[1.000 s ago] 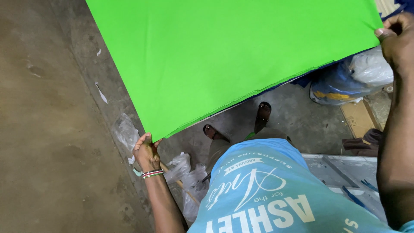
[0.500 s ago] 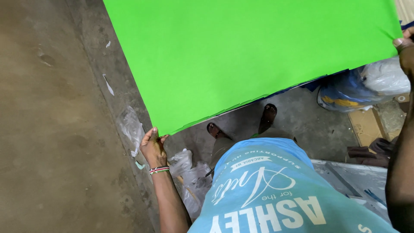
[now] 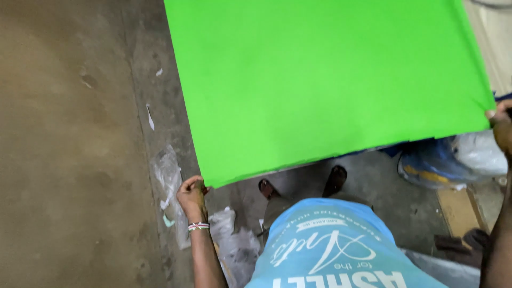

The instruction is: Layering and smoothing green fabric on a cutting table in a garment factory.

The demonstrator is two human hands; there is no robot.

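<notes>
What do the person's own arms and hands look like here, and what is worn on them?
Both arms are bare, with no sleeves showing on the forearms and no gloves. The left hand has a thin beaded bracelet at the wrist, banded red, white and dark. The right hand sits at the frame edge; nothing worn on it is visible.

Left hand (image 3: pixel 192 196) raised, fingers pinched in a grip, right hand (image 3: pixel 501 125) pinching, arms spread wide
</notes>
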